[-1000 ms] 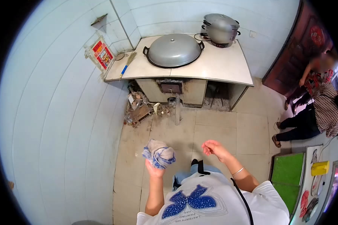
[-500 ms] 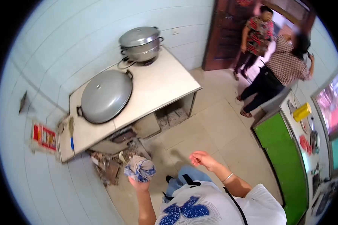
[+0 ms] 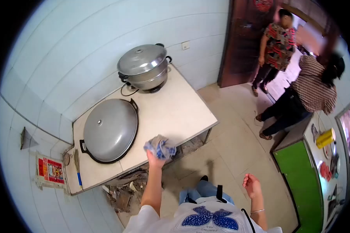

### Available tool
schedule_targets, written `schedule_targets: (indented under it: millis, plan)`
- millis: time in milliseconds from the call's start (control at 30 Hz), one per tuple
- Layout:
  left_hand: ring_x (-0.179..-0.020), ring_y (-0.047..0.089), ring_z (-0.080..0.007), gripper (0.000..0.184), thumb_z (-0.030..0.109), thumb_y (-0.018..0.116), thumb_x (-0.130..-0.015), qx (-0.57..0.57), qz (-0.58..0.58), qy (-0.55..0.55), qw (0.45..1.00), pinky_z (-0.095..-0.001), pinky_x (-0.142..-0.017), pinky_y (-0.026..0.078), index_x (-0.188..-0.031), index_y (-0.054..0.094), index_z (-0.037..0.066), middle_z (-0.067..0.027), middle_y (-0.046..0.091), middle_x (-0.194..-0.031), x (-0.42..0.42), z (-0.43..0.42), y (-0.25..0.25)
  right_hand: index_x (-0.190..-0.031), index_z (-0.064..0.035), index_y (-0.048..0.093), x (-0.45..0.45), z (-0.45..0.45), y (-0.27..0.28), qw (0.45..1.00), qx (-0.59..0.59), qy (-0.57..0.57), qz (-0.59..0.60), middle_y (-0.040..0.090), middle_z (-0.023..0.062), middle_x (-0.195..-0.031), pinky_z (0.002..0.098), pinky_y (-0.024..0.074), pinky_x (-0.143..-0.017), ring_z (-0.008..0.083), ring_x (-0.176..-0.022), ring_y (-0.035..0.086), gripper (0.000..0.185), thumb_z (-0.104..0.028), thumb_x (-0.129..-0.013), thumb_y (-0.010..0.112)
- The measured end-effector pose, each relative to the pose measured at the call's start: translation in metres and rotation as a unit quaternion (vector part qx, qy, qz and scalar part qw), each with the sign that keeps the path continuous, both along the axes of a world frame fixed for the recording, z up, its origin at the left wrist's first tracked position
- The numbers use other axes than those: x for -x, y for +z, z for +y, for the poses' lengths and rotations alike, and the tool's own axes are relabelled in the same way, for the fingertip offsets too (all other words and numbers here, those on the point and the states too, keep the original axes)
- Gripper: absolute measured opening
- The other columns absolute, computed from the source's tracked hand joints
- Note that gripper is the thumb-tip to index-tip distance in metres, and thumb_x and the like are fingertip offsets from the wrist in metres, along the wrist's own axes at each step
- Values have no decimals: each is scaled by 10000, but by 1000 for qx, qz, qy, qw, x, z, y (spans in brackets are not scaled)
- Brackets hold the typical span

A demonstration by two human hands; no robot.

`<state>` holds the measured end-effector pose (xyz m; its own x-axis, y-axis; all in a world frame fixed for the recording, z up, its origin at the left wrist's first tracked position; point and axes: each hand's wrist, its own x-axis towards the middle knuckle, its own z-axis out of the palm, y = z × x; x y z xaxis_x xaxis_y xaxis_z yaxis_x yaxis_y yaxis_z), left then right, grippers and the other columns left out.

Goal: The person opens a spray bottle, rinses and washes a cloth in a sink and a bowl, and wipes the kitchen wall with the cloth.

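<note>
My left hand (image 3: 155, 159) grips a crumpled grey and blue cloth (image 3: 160, 147) over the front edge of the tiled stove counter (image 3: 175, 108). Just left of the cloth, a large wok with a domed grey lid (image 3: 111, 130) is set into the counter. My right hand (image 3: 252, 186) hangs in the air over the floor to the right, its fingers loosely curled and nothing visible in them.
A lidded steamer pot (image 3: 144, 66) stands at the counter's far end. A small straw brush (image 3: 77, 171) lies at the left. Firewood scraps (image 3: 122, 198) litter the floor below. Two people (image 3: 280, 42) (image 3: 313, 85) stand by the door. A green cabinet (image 3: 299, 174) lines the right side.
My left hand has carried the cloth up and right toward the counter's edge. My right hand has moved right and down. The view has shifted, and both people remain by the door.
</note>
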<state>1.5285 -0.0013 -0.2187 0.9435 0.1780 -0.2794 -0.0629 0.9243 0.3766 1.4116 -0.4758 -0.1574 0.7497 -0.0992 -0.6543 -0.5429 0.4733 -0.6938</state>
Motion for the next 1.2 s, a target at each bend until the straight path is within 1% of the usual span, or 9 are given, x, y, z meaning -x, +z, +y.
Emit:
schedule_targets:
  millis: [233,500,633,700,833,900,967,1033,1200]
  plan:
    - [-1186,561,-309,521,446,314,-995,15,-20,35,999,-472,-1068,406,-1270,563,80,-96,611,-1273,-100,54,14,-921,-93,597,-88,4,2,1000,2,27,-15,576,-1,-748,267,442,-614,130,-653,525,164,-236,-954,523]
    - [-1220,538,-332,575,499,318,-980,-34,71,105,991,-491,-1079,390,-1286,563,79,-118,597,-1304,-230,184,13,-912,-100,601,-167,56,-13,999,10,7,44,578,4,-740,262,443,-617,134,-660,530,164,-231,-964,518]
    - [-1210,542,-338,593,542,325,-974,-58,26,93,994,-492,-1064,403,-1257,578,87,-124,600,-1290,-309,265,-12,-905,-95,606,-203,94,-16,998,22,15,60,588,18,-741,274,458,-626,146,-664,540,171,-230,-965,517]
    - [-1209,552,-304,605,563,316,-994,-63,96,108,987,-479,-1056,420,-1314,546,104,-101,593,-1307,-342,289,1,-911,-89,609,-213,114,-12,996,26,28,82,598,32,-747,290,475,-639,158,-668,552,178,-231,-965,517]
    - [-1225,542,-299,570,502,377,-991,-122,167,141,968,-462,-1069,410,-1345,523,80,-96,547,-1364,-405,343,-17,-916,-71,608,-211,131,-14,992,46,16,118,603,44,-742,305,485,-638,168,-662,561,190,-227,-964,511]
    - [-1214,544,-274,558,474,480,-959,-186,136,147,962,-443,-1058,419,-1350,522,78,-96,547,-1363,-431,376,-50,-914,-68,606,-208,136,-14,988,51,-4,142,603,46,-739,307,485,-636,169,-660,561,193,-226,-964,508]
    - [-1179,567,-272,584,502,528,-925,-200,179,88,959,-450,-1031,440,-1325,545,78,-91,586,-1318,-441,374,-38,-912,-65,605,-211,138,-14,985,59,-21,160,604,48,-737,309,485,-634,170,-659,561,196,-225,-964,505]
    - [-1114,603,-285,576,490,594,-882,-169,266,48,948,-471,-992,467,-1282,577,76,-91,639,-1236,-454,393,-58,-913,-59,601,-214,142,-15,981,77,-25,174,607,50,-741,300,483,-628,165,-653,572,204,-226,-964,495]
    - [-1136,590,-289,567,476,564,-899,-264,266,-28,927,-475,-1001,460,-1295,565,71,-100,624,-1255,-468,414,-78,-938,-43,605,-202,139,-17,983,80,-52,159,607,56,-760,295,485,-635,155,-668,575,212,-223,-970,498]
